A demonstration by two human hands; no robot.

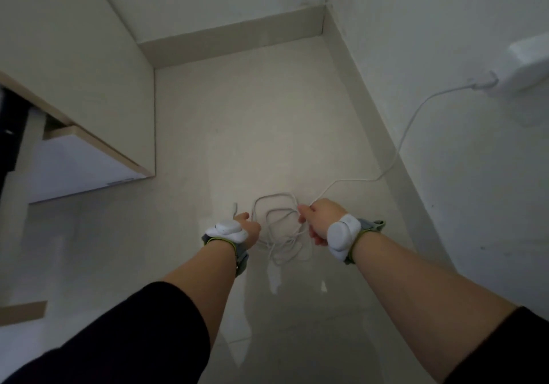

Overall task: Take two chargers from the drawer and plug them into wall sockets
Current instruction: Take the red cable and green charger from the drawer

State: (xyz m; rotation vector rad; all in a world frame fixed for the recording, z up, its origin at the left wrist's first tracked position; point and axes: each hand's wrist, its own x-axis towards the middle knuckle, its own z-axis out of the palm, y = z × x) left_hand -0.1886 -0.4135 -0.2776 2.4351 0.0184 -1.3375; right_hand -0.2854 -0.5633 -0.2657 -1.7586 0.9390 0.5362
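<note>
A white charger [525, 62] sits on the right wall, its body blurred at the frame's edge. Its white cable [401, 142] runs down the wall and across to my hands. My right hand [319, 220] grips the cable where it arrives, fingers curled round it. Loose loops of the cable [282, 229] hang between both hands above the floor. My left hand [249, 226] holds the other side of the loops, and the cable's free end [235, 209] sticks up just beyond it. Both wrists wear white sensor bands.
An open white drawer [77, 163] juts out of the cabinet [74, 56] at the left. Pale floor tiles [252, 116] stretch to the corner skirting [237, 35]. The white wall [445, 41] rises close on the right.
</note>
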